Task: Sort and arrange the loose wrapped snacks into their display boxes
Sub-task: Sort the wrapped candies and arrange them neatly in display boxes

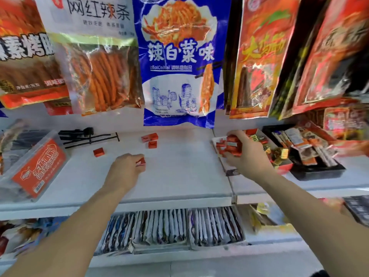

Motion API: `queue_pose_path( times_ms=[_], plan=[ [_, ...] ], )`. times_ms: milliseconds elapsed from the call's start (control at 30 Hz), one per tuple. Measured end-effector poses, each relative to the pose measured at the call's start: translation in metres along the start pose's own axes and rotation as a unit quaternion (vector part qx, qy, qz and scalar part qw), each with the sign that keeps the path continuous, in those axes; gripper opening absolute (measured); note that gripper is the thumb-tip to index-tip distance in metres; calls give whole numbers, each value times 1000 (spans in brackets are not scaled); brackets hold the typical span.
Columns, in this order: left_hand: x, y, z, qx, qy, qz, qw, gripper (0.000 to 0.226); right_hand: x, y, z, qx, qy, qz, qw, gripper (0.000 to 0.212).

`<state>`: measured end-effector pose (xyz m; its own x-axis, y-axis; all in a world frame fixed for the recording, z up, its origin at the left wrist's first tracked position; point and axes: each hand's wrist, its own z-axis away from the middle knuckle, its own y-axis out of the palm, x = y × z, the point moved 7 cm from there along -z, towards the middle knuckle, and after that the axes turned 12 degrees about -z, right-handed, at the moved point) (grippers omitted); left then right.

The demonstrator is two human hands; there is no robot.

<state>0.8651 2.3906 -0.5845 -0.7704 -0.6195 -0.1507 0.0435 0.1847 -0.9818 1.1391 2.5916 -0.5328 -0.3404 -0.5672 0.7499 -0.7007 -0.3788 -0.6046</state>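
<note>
Mid-gathering: the left hand (127, 166) pinches one red snack (140, 162) off the white shelf (179, 176), and the right hand (245, 154) clutches a bunch (229, 146) over the white box (216, 141) at right. Three loose ones (150, 137) lie farther back, so I'd guess those get grabbed next.

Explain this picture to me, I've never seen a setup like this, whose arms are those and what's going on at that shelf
There is no machine here. A person wears one wide-angle camera on the head, so you look down along their own two bare arms at a white shop shelf.

The left hand pinches one small red wrapped snack. The right hand grips a bunch of the same red snacks over a white display box.

Three more red snacks lie loose on the shelf: one on the left and two close together further back. A clear lidded tub with a red label sits at the far left. Large snack bags, such as the blue one, hang above.
</note>
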Motion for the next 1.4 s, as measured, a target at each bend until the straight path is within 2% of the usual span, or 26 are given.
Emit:
queue_pose_path(
  times_ms=[133,267,333,467,767,933,1033,1100,1267,1400],
  plan=[
    [-116,-7,-3,6,67,202,977,18,-27,-11,-13,27,21,67,997,59],
    [-199,0,-13,6,101,281,954,25,-39,-13,-24,40,35,72,996,83],
    [-221,9,-18,12,101,293,951,37,-46,-20,-24,26,25,82,996,80],
    [-253,25,-22,31,124,260,957,46,-57,-38,-12,16,2,77,997,59],
    [-256,38,-14,62,178,165,968,64,-61,-40,0,43,-14,50,998,52],
    [-246,44,-9,134,165,211,954,70,-51,-30,-2,33,-23,68,997,50],
    [-243,48,-10,151,174,219,948,70,-48,-24,-3,52,-10,83,995,54],
    [-241,49,-11,141,175,243,944,70,-46,-17,-3,77,-18,80,994,51],
    [-231,42,-18,47,146,262,953,65,-50,-11,-7,89,-47,140,985,16],
    [-233,38,-18,49,141,291,945,68,-52,-25,-16,21,-21,117,993,22]
  ],
)
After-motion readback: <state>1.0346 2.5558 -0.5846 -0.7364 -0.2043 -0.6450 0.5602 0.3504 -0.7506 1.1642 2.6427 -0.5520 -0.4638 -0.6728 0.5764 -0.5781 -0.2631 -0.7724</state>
